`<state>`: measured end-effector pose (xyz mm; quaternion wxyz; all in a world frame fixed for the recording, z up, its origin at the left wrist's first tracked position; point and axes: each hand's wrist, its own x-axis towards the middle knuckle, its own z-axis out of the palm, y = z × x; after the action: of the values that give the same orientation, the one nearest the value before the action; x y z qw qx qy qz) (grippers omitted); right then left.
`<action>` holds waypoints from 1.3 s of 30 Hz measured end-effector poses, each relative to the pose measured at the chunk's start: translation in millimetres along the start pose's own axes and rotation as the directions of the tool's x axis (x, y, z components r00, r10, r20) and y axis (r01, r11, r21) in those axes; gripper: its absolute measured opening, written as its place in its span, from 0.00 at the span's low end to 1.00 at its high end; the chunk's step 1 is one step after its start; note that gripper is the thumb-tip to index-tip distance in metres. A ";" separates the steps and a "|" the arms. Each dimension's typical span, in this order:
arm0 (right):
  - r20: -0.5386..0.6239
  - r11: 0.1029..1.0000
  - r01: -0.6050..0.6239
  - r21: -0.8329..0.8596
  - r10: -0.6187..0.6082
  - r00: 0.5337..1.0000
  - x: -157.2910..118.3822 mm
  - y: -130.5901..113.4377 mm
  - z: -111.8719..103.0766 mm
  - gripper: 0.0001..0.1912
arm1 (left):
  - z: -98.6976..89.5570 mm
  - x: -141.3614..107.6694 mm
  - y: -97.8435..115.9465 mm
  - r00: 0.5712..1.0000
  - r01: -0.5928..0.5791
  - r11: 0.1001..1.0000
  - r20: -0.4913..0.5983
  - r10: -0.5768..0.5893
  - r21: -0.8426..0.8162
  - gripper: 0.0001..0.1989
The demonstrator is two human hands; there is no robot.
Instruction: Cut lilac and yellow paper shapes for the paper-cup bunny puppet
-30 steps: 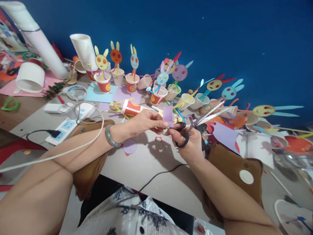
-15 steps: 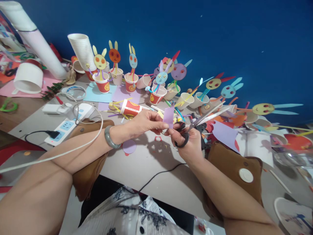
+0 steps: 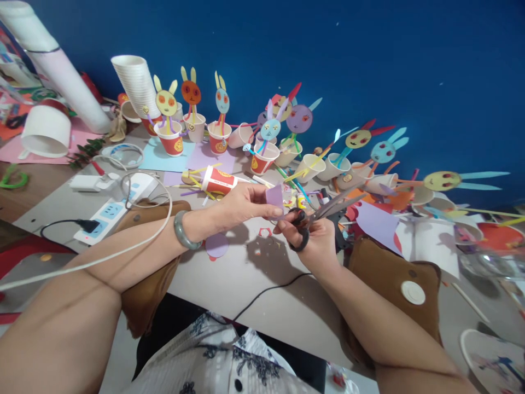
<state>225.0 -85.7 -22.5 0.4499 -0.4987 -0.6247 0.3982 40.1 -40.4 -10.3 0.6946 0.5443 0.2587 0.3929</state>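
A small piece of purple paper (image 3: 274,198) is pinched between the thumb and fingers of my left hand (image 3: 250,203). In my right hand (image 3: 318,241) I hold black-handled scissors (image 3: 334,203), with the blades pointing to the upper right, away from the paper. Both hands are close together above the table, fingertips nearly meeting. On the tabletop below lies a purple paper disc (image 3: 216,245) with a bit of red at its edge. A small red paper scrap (image 3: 265,232) rests under my hands.
Paper cups with rabbit-faced figures line the blue wall (image 3: 369,49). A red cup (image 3: 220,180) lies on its side behind my left hand. A power strip (image 3: 110,213) with cables sits left; a white cable crosses my left forearm. A brown pouch (image 3: 389,290) lies right.
My left hand has drawn the purple paper slightly left, apart from my right hand. The scissors have tilted a little, their blades now lower.
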 end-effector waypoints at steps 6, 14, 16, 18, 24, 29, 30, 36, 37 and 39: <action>0.000 0.999 0.020 -0.036 -0.020 1.000 -0.8 -1.8 -0.4 0.11 | -1.2 0.0 -0.3 0.999 -0.004 0.998 -0.049 0.008 0.066 0.14; -0.055 1.000 -0.001 0.019 0.002 0.998 -0.9 0.4 2.5 0.11 | -3.2 0.2 -2.2 0.996 0.034 0.999 -0.084 -0.031 0.039 0.13; -0.050 0.999 -0.013 0.034 0.015 0.999 -0.4 1.2 3.5 0.12 | -4.1 0.6 -3.4 0.993 0.040 0.999 -0.108 -0.036 0.036 0.13; -0.042 0.999 -0.013 0.039 0.015 0.999 0.0 0.9 4.3 0.13 | -4.6 0.9 -4.2 0.992 0.039 0.998 -0.122 -0.034 0.040 0.13; -0.023 0.999 -0.039 0.036 0.039 0.999 -0.7 -4.0 3.3 0.11 | -2.3 0.8 -3.5 0.994 0.048 0.998 -0.100 -0.044 0.043 0.13; -0.022 1.000 0.027 -0.003 -0.028 0.999 -1.3 -4.4 1.7 0.12 | -0.2 -0.2 -2.0 0.994 0.036 0.995 -0.109 -0.025 0.098 0.14; -0.029 0.999 0.045 -0.014 -0.045 0.999 -1.3 -4.2 1.6 0.11 | -0.1 -0.2 -1.8 0.993 0.023 0.994 -0.115 -0.011 0.103 0.14; -0.078 0.990 0.123 -0.068 -0.128 0.989 -1.4 -6.0 1.9 0.10 | 0.9 0.6 0.6 0.989 -0.048 0.999 -0.142 0.051 0.022 0.15; -0.079 0.989 0.126 -0.073 -0.132 0.988 -1.6 -6.5 2.0 0.10 | 1.1 0.6 1.1 0.987 -0.058 0.998 -0.147 0.058 0.004 0.14; -0.078 0.989 0.124 -0.075 -0.129 0.989 -1.8 -6.9 2.0 0.11 | 1.1 0.5 1.9 0.984 -0.075 0.997 -0.164 0.070 -0.024 0.14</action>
<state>221.4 -88.9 -16.8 0.4818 -0.4896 -0.6497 0.3257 40.8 -40.3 -8.1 0.6644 0.5088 0.2888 0.4651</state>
